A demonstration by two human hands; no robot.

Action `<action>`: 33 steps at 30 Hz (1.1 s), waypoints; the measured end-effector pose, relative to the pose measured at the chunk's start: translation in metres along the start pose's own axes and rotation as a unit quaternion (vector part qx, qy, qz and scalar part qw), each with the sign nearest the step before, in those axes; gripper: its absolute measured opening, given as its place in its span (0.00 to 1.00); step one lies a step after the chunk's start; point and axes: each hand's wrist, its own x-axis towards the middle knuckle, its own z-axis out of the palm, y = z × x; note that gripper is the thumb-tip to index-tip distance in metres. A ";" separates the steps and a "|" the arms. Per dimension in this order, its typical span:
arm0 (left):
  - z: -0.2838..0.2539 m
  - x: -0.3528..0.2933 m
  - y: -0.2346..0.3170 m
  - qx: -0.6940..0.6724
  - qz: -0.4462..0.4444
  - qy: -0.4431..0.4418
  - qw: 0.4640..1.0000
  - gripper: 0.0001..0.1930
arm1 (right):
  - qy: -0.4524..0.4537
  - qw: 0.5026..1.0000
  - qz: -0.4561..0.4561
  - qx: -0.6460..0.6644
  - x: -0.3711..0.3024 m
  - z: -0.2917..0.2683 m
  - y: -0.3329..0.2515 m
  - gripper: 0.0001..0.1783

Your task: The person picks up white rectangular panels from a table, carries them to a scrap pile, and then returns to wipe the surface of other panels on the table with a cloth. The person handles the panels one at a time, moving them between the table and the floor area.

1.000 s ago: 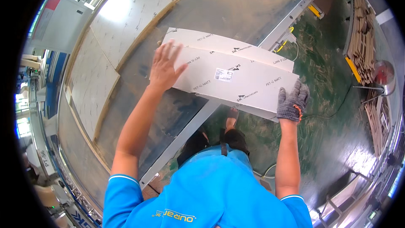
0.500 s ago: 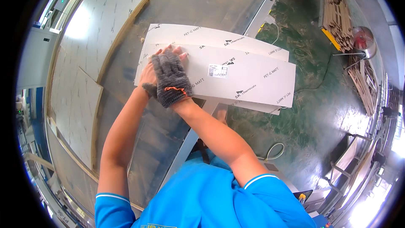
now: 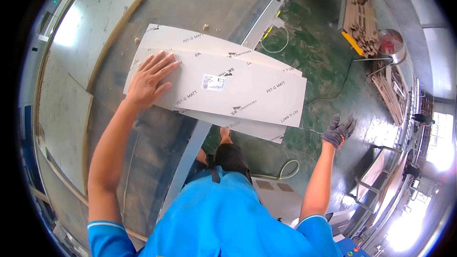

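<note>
Head view: from where I sit, I see the left grip [image 3: 150,78], a bare hand, laid palm down on the left end of a white printed board [image 3: 257,90], its fingers fanned a little and pinching nothing. The right grip [image 3: 338,133] wears a grey knitted glove with orange at the cuff; it is held out over the green floor [image 3: 309,24], well apart from the board, with its fingers loosely spread and nothing in them that I can make out.

The board lies flat, its left part over the bench [image 3: 159,138] and its right part jutting past the metal edge [image 3: 190,150]. A white label [image 3: 213,82] sits near its middle. More white board [image 3: 204,43] shows underneath, beyond its far and near sides; I cannot tell whether that is one sheet or several. Farther left I see larger white panels [image 3: 64,114]. Toward the upper right stands a pile of brown strips [image 3: 359,7].
</note>
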 end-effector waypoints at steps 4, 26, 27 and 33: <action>-0.012 0.001 -0.001 0.001 0.009 -0.024 1.000 0.35 | -0.052 0.980 -0.101 0.165 0.012 -0.044 -0.083 0.41; 0.029 -0.037 0.077 -0.103 -0.204 0.145 0.963 0.42 | -0.325 0.861 -0.288 0.265 -0.059 -0.035 -0.423 0.52; 0.032 -0.042 0.084 -0.110 -0.228 0.137 0.958 0.41 | -0.306 0.879 -0.267 0.250 -0.053 -0.040 -0.399 0.50; 0.028 -0.060 0.083 -0.123 -0.146 0.211 0.959 0.32 | -0.447 0.837 -0.285 0.139 -0.088 -0.079 -0.523 0.59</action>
